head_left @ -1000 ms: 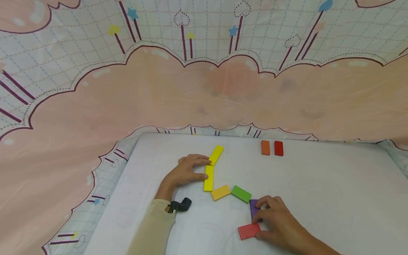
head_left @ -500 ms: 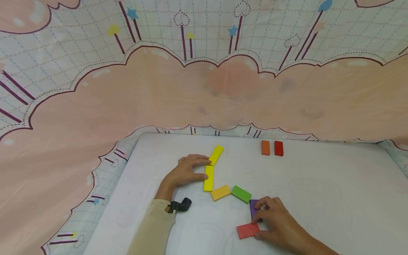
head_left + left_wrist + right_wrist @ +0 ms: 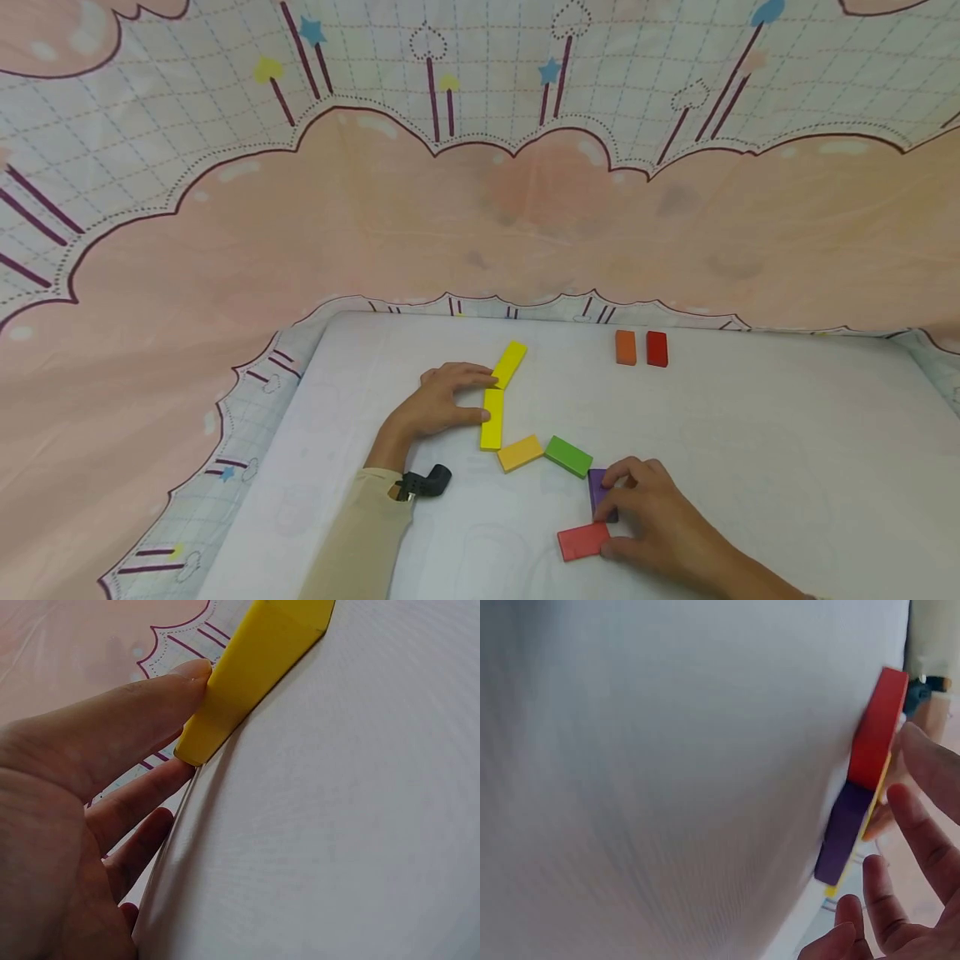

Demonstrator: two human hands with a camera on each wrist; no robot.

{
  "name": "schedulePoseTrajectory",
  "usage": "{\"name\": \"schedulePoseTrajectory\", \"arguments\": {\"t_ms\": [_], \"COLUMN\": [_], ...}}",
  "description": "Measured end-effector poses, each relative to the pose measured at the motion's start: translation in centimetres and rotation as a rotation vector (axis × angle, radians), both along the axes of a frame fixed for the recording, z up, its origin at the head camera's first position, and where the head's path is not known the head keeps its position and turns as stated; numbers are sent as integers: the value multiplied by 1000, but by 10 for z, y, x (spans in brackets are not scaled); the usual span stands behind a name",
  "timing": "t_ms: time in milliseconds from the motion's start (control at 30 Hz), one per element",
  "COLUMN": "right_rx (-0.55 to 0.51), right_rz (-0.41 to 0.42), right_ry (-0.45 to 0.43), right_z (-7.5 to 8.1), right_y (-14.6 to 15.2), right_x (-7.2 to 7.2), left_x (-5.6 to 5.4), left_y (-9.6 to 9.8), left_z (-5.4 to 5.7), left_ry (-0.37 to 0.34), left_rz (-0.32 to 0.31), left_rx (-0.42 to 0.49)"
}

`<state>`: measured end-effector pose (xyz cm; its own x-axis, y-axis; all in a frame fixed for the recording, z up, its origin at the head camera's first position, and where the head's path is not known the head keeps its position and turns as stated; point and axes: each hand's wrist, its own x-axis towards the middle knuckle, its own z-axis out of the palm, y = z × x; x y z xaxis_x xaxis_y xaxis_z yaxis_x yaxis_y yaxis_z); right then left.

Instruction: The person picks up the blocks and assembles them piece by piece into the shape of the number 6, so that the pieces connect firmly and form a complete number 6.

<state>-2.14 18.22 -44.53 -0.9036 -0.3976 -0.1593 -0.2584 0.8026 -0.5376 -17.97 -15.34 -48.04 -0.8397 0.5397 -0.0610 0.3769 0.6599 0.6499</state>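
While the left hand (image 3: pixel 441 404) keeps the same place as a second ago, the coral-red block (image 3: pixel 582 542) at the lower centre-right of the frame has slipped slightly left and up, and the right hand (image 3: pixel 647 517) stays beside it. The other blocks show no clear change.

The right thumb and index finger stand apart at the right end of the coral-red block: the index fingertip at its upper right corner, in front of the purple block (image 3: pixel 597 485), the thumb at its lower right. Whether they squeeze it cannot be told; in the right wrist view the remaining fingers are loosely spread.

The left hand's fingers are spread too, pinching nothing. Its thumb touches the left side of the lower yellow block (image 3: pixel 492 429), and a fingertip reaches the bottom end of the upper yellow block (image 3: pixel 512 362).

From the yellow pair at the frame's centre, the chain bends through the amber block (image 3: pixel 520 453) and the green block (image 3: pixel 568 457) to the purple one, then the coral-red one. Farther up, right of centre, an orange block (image 3: pixel 626 347) and a dark red block (image 3: pixel 657 349) lie side by side, slightly apart, on the white tabletop (image 3: pixel 765 450).
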Motion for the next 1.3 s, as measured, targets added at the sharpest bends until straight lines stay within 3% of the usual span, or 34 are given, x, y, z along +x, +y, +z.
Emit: {"name": "schedulePoseTrajectory", "arguments": {"t_ms": [133, 267, 567, 867, 1133, 1300], "right_rx": [14, -39, -62, -56, -55, -80], "right_rz": [-77, -163, -286, -387, -438, -477], "right_ry": [13, 8, 106, 8, -8, -141], "right_z": [7, 14, 15, 8, 1, -4], "right_y": [3, 14, 53, 72, 86, 95], "right_x": [-10, -24, -71, -116, -153, -171], "left_x": [0, 0, -1, -2, -2, -2], "left_y": [0, 1, 0, -1, -1, -1], "left_z": [0, 0, -1, 0, -1, -1], "left_ry": [-2, -9, -2, -16, -15, -14], "left_rz": [5, 12, 2, -2, 6, -3], "left_rx": [3, 0, 4, 6, 0, 5]}}
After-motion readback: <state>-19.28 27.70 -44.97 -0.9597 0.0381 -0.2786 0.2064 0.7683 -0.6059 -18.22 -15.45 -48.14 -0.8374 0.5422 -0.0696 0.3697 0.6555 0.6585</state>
